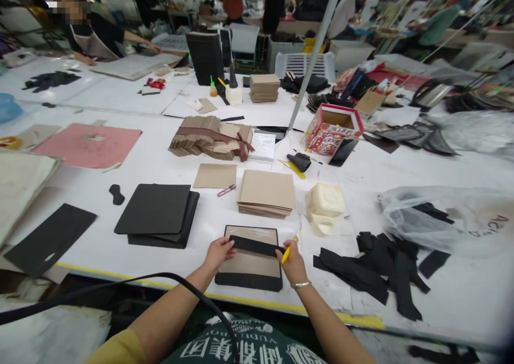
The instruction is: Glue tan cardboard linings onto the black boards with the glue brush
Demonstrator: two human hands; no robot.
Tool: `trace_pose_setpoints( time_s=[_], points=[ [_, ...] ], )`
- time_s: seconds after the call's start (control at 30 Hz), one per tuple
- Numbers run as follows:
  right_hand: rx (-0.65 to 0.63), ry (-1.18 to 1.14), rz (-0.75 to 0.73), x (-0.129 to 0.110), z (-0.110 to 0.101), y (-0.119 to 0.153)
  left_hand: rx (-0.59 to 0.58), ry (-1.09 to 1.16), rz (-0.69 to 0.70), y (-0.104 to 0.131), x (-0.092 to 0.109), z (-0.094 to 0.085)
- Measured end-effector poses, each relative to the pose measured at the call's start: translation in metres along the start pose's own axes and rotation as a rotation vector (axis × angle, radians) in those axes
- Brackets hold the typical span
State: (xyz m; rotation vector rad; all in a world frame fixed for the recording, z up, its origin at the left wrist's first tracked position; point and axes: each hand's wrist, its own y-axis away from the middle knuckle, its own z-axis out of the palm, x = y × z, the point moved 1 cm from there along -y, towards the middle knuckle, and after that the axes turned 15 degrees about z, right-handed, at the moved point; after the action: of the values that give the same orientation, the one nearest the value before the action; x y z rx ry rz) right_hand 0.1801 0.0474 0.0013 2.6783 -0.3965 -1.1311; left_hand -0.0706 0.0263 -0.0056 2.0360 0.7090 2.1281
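Stretched between both hands is a black strip (257, 245), held above a tan board with black edging (249, 282) at the table's front edge. My left hand (220, 253) pinches the strip's left end. At its other end, my right hand (293, 261) grips the strip and also holds a yellow pen-like tool (286, 253) between the fingers. Right of my hands lies a loose heap of black strips (375, 267). A pile of finished-looking black panels (155, 209) sits to the left, and a stack of tan boards (265, 190) stands just behind the board.
Pink thread snips (227, 190) lie by a single tan card (215, 176). A cream block (326, 199) sits right of the stack. Farther back are a red patterned box (333, 131), tied tan pieces (209, 136) and a slanting metal pole (315, 59). A co-worker (94, 32) stands across the table.
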Motion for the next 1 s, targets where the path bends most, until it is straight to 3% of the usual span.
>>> trace_pose_setpoints(
  time_s=[0.2,0.47,0.73,1.0],
  points=[
    [0.098,-0.028,0.047,-0.007,0.025,-0.033,0.054,-0.296,0.08,-0.027,-0.005,-0.003],
    [0.162,-0.052,0.08,-0.004,0.045,-0.05,0.115,-0.598,0.107,-0.045,-0.015,-0.009],
    [0.192,-0.039,0.115,0.002,0.055,-0.056,0.114,-0.709,0.07,-0.053,-0.014,-0.009],
    [0.19,-0.023,0.109,0.0,0.052,-0.057,0.062,-0.767,0.016,-0.059,-0.019,-0.011]
  ],
)
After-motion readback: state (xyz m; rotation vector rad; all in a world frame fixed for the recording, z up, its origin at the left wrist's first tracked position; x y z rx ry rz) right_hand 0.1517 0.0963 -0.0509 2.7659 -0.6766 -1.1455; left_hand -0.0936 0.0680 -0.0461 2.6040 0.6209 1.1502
